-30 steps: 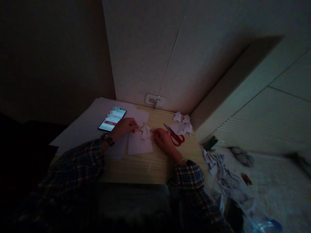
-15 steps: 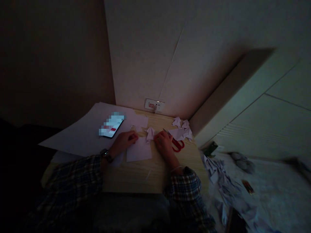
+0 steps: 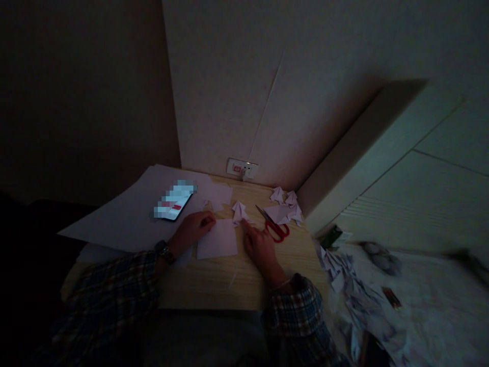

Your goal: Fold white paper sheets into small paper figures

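Note:
The scene is very dim. A small folded white paper figure (image 3: 239, 211) lies on the wooden table (image 3: 244, 280). My right hand (image 3: 258, 242) lies just below and to the right of it, a fingertip touching its lower edge, fingers stretched out. My left hand (image 3: 194, 227) rests curled at the upper left corner of a flat white sheet (image 3: 217, 239). Whether it holds anything I cannot make out.
Red-handled scissors (image 3: 274, 226) lie right of my right hand. Several folded paper pieces (image 3: 284, 204) sit at the back right corner. A lit phone (image 3: 173, 201) rests on a large sheet (image 3: 126, 216) at left. More paper scraps (image 3: 347, 285) cover the bed.
My right hand has let go of the folded figure and dropped lower. The figure now lies on the table. My left hand has drawn back to the flat sheet.

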